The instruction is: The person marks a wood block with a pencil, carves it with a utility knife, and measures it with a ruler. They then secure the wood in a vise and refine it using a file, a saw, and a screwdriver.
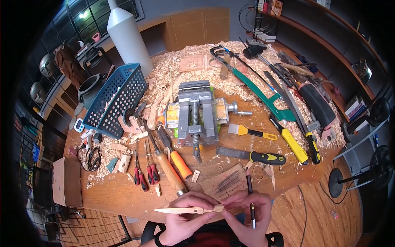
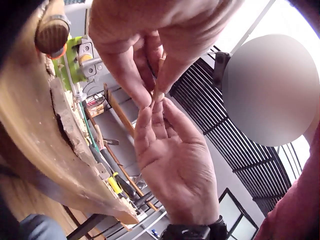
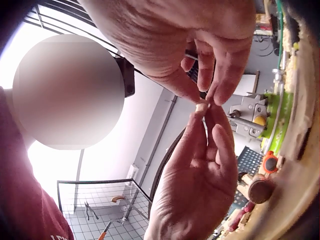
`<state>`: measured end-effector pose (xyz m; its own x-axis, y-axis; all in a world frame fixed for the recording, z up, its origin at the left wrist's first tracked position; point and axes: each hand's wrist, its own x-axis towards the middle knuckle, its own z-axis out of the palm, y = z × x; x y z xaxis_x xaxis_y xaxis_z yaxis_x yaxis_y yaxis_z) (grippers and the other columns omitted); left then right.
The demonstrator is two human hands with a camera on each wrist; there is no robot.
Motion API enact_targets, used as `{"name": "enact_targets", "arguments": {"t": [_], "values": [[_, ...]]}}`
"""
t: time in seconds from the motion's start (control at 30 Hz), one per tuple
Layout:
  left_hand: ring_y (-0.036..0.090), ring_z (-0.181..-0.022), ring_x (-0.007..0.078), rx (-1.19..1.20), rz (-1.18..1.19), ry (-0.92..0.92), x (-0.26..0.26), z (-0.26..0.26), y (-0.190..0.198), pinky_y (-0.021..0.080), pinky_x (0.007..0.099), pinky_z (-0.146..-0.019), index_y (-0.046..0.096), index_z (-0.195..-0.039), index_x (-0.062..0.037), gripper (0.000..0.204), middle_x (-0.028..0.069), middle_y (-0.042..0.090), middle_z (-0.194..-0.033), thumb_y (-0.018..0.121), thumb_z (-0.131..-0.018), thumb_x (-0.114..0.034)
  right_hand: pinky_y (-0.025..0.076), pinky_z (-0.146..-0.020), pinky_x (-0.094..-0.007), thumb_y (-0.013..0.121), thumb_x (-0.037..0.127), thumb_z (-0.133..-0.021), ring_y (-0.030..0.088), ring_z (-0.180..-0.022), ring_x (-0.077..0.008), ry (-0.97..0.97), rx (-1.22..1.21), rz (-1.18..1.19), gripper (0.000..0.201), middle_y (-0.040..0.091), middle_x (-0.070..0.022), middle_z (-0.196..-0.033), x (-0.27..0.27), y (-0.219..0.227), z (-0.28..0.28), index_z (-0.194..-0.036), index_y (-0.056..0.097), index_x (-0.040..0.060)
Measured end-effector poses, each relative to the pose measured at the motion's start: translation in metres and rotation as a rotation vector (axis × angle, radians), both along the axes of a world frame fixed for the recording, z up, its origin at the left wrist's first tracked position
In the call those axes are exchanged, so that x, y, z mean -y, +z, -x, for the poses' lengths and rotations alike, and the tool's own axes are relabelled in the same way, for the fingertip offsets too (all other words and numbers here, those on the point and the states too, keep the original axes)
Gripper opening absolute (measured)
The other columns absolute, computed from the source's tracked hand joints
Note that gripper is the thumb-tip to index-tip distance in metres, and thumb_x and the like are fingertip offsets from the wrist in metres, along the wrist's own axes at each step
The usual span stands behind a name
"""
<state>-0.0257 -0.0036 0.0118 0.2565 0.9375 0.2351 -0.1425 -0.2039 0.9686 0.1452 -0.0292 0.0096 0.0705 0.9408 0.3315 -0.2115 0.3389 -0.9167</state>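
Observation:
A small carved wooden knife [image 1: 177, 210], pale with a pointed blade to the left and a blocky end, lies across both hands in the head view. My left hand [image 1: 181, 226] grips it near the middle between thumb and fingers. At the blocky end, the thumb and fingertips of my right hand [image 1: 242, 231] pinch it. A dark pencil [image 1: 249, 185] is tucked between the right hand's fingers, pointing up and away. In both wrist views the fingertips meet around the wood, with only a sliver [image 2: 157, 92] of it showing. Beneath lies a board with pencil marks [image 1: 224, 183].
A metal vise [image 1: 195, 113] stands mid-table. Left of it are chisels [image 1: 179, 162], red-handled carving tools [image 1: 142, 179] and a blue basket [image 1: 117, 99]. To the right lie a rasp [image 1: 267, 158], a brush [image 1: 251, 131] and saws [image 1: 257, 90]. Wood shavings [image 1: 173, 66] cover the back.

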Motion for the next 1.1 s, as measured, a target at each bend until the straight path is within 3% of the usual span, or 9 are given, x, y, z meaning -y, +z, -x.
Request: {"name": "enact_targets", "arguments": {"t": [0.3, 0.6, 0.7, 0.8, 0.87, 0.93, 1.0, 1.03, 1.1], "values": [[0.068, -0.095, 0.0238, 0.062, 0.077, 0.002, 0.005, 0.001, 0.000, 0.055, 0.0336, -0.082, 0.065, -0.098, 0.0013, 0.021, 0.0167, 0.067, -0.102, 0.075, -0.080, 0.006, 0.058, -0.084, -0.0343, 0.066, -0.016, -0.083, 0.065, -0.104, -0.0245, 0.051, -0.092, 0.122, 0.044, 0.060, -0.0201, -0.112, 0.000, 0.002, -0.006, -0.115, 0.041, 0.0022], [0.068, -0.092, 0.0216, -0.102, 0.054, 0.074, 0.011, 0.010, -0.002, 0.054, 0.0327, -0.081, 0.067, -0.101, 0.0031, 0.023, 0.0154, 0.069, -0.099, 0.076, -0.080, 0.003, 0.057, -0.085, -0.0335, 0.067, -0.015, -0.083, 0.064, -0.104, -0.0226, 0.061, -0.118, 0.157, 0.044, 0.059, -0.0186, -0.112, -0.001, 0.000, -0.007, -0.115, 0.043, 0.0020], [0.068, -0.091, 0.0208, -0.176, -0.064, 0.079, 0.006, 0.011, 0.000, 0.054, 0.0324, -0.081, 0.068, -0.103, 0.0035, 0.025, 0.0151, 0.069, -0.098, 0.076, -0.080, 0.002, 0.057, -0.086, -0.0334, 0.067, -0.015, -0.083, 0.064, -0.105, -0.0219, 0.092, -0.050, 0.134, 0.044, 0.059, -0.0187, -0.113, 0.001, -0.006, -0.005, -0.116, 0.044, 0.0014], [0.068, -0.092, 0.0204, -0.261, -0.128, 0.076, 0.008, 0.004, 0.002, 0.054, 0.0306, -0.079, 0.064, -0.113, 0.0045, 0.032, 0.0155, 0.069, -0.102, 0.074, -0.083, 0.003, 0.056, -0.087, -0.0320, 0.067, -0.016, -0.083, 0.063, -0.107, -0.0212, 0.110, -0.070, 0.144, 0.043, 0.059, -0.0190, -0.114, 0.004, -0.005, 0.000, -0.117, 0.045, 0.0006], [0.068, -0.095, 0.0200, 0.083, 0.218, 0.148, 0.015, -0.007, 0.002, 0.055, 0.0274, -0.074, 0.059, -0.121, 0.0048, 0.038, 0.0157, 0.069, -0.104, 0.071, -0.085, 0.004, 0.056, -0.087, -0.0333, 0.068, -0.014, -0.082, 0.062, -0.108, -0.0219, 0.092, -0.088, 0.152, 0.044, 0.060, -0.0189, -0.114, 0.006, -0.006, 0.002, -0.117, 0.045, 0.0005], [0.069, -0.096, 0.0198, 0.102, 0.262, 0.114, 0.013, -0.007, 0.007, 0.055, 0.0257, -0.071, 0.056, -0.124, 0.0046, 0.039, 0.0156, 0.069, -0.105, 0.068, -0.087, 0.004, 0.056, -0.087, -0.0346, 0.070, -0.013, -0.081, 0.062, -0.108, -0.0227, 0.071, -0.106, 0.160, 0.046, 0.060, -0.0188, -0.113, 0.007, -0.003, 0.005, -0.117, 0.046, 0.0005], [0.069, -0.097, 0.0195, 0.121, 0.306, 0.081, 0.011, -0.005, 0.007, 0.055, 0.0241, -0.068, 0.054, -0.127, 0.0044, 0.040, 0.0155, 0.069, -0.105, 0.066, -0.089, 0.005, 0.055, -0.082, -0.0315, 0.066, -0.005, -0.089, 0.066, -0.094, -0.0205, -0.054, 0.000, 0.100, 0.031, 0.061, -0.0174, -0.110, 0.007, 0.009, 0.007, -0.115, 0.049, -0.0008], [0.069, -0.095, 0.0184, 0.105, 0.313, 0.050, 0.011, -0.003, 0.004, 0.054, 0.0230, -0.065, 0.054, -0.127, 0.0041, 0.037, 0.0153, 0.069, -0.104, 0.064, -0.092, 0.003, 0.055, -0.082, -0.0315, 0.066, -0.005, -0.089, 0.066, -0.094, -0.0205, -0.054, 0.000, 0.100, 0.031, 0.061, -0.0174, -0.110, 0.007, 0.008, 0.006, -0.115, 0.049, -0.0008], [0.069, -0.093, 0.0172, 0.089, 0.319, 0.020, 0.010, -0.002, 0.002, 0.053, 0.0220, -0.063, 0.055, -0.127, 0.0037, 0.034, 0.0151, 0.069, -0.103, 0.062, -0.094, 0.001, 0.056, -0.082, -0.0273, 0.069, -0.023, -0.075, 0.065, -0.096, -0.0193, -0.050, 0.092, 0.059, 0.055, 0.059, -0.0182, -0.115, 0.008, 0.003, 0.004, -0.118, 0.044, 0.0016]]}}
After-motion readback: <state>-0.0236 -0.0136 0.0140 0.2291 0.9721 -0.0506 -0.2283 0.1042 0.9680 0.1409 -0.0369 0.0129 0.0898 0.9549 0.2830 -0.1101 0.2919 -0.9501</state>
